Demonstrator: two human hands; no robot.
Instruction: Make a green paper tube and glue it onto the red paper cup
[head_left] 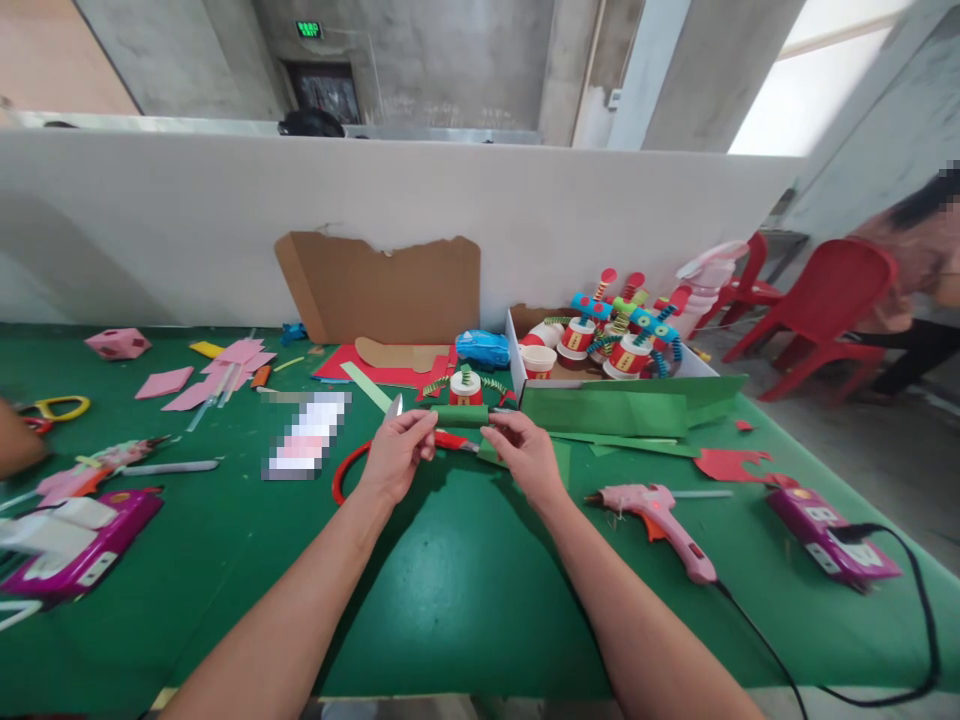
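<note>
A small roll of green paper (461,415) is stretched level between my two hands above the table. At its left end, my left hand (396,455) pinches it between thumb and fingers. My right hand (529,455) grips the other end, where a dark tip shows by the fingers. Red-handled scissors (346,472) lie beneath my hands, partly hidden by them. Just behind the roll stands a red and white paper cup figure (466,387) with folded green paper arms. Green paper sheets (604,412) lie to the right of my right hand.
A pink glue gun (660,515) and purple power strip (829,535) with a trailing cable lie right. Another glue gun (97,470) and power strip (90,545) are left, near another person's arm (19,440). A box (517,350) of cup figures stands behind; a person sits far right.
</note>
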